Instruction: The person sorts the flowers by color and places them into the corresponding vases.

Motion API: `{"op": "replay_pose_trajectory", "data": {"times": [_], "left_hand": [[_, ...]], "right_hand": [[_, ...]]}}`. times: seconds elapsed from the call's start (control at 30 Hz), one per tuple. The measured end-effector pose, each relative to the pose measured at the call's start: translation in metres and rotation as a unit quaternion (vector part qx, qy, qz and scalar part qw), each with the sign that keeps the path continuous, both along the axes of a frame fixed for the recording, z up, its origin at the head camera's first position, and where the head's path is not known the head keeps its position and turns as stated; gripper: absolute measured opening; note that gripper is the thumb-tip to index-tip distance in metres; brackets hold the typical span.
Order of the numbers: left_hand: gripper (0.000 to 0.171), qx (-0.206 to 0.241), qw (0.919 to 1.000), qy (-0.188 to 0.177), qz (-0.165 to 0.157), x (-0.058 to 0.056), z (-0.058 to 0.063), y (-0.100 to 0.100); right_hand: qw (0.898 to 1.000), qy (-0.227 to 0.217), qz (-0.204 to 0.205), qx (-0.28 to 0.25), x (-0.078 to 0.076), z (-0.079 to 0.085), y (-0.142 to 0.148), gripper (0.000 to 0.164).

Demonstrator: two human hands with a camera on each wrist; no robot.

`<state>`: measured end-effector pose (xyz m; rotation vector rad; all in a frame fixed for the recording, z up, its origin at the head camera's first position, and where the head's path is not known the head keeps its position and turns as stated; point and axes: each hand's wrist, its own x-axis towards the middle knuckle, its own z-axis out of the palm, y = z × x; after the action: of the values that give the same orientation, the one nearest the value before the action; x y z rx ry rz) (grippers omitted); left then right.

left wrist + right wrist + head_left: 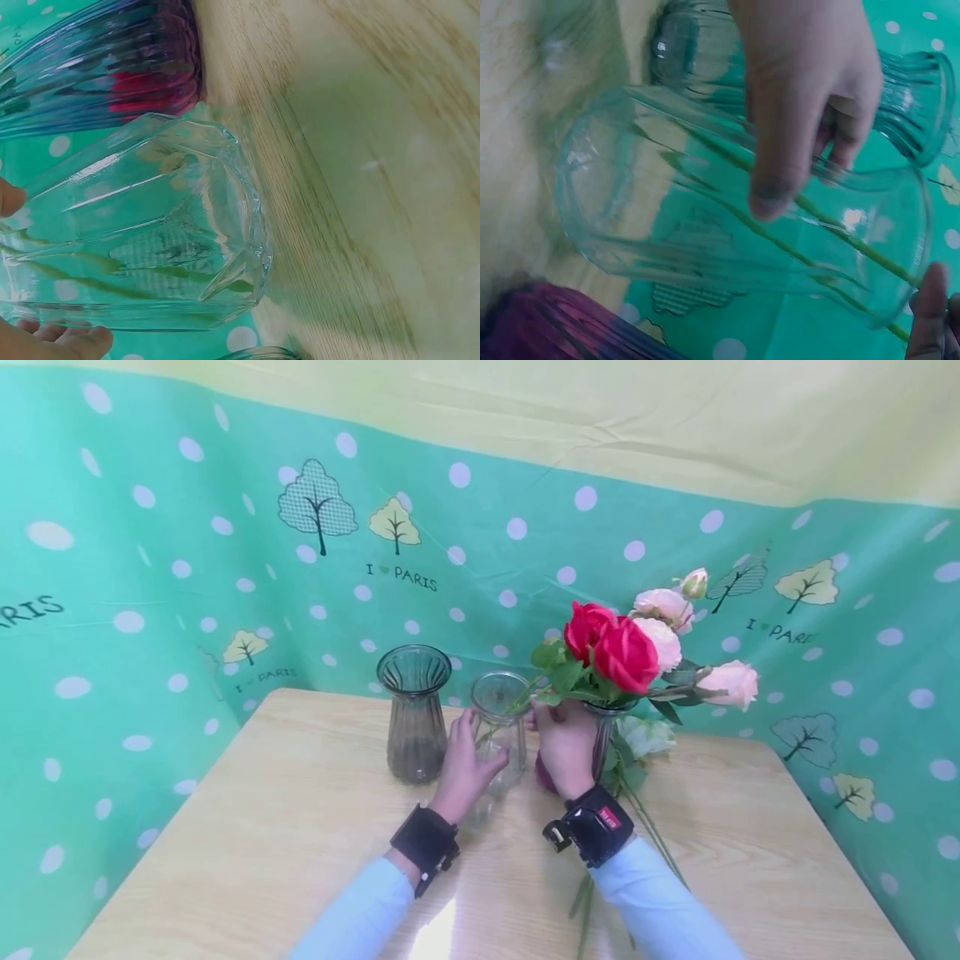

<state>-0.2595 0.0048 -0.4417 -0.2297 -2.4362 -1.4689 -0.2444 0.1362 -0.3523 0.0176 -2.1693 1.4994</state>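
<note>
My left hand (pixel 472 768) grips the clear glass vase (pixel 150 247) round its side, the thumb on the near face. The vase stands upright on the table. Two green stems (pixel 757 225) slant down inside it, seen through the glass in both wrist views. Just right of the vase's mouth, my right hand (pixel 567 743) pinches those stems; its fingertips (pixel 928 311) show at the rim in the right wrist view. The two red roses (pixel 626 653) with green leaves lean over to the right, above the right hand.
A smoky grey vase (pixel 417 735) stands left. Right of the clear one is a bluish-purple vase (pixel 112 67), partly hidden by my right hand, with pink roses (pixel 730 683) above it. A whitish rose (pixel 647 737) and long stems (pixel 648 822) lie on the wooden table (pixel 247 852). Behind hangs a dotted curtain (pixel 465 510).
</note>
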Motion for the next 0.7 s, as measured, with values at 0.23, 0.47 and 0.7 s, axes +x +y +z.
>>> {"op": "replay_pose_trajectory", "data": {"times": [0.23, 0.47, 0.7], "left_hand": [[0.082, 0.007, 0.9999, 0.011, -0.002, 0.000, -0.001, 0.001], [0.081, 0.018, 0.9997, 0.014, -0.004, -0.001, -0.001, 0.003], [0.083, 0.025, 0.9997, 0.001, -0.002, 0.000, -0.002, 0.002]], "right_hand": [[0.998, -0.036, -0.036, 0.039, 0.000, -0.009, -0.002, 0.021], [0.996, -0.047, -0.053, 0.052, -0.004, -0.011, -0.003, 0.022], [0.997, -0.067, -0.048, 0.000, -0.009, -0.017, -0.002, 0.022]]}}
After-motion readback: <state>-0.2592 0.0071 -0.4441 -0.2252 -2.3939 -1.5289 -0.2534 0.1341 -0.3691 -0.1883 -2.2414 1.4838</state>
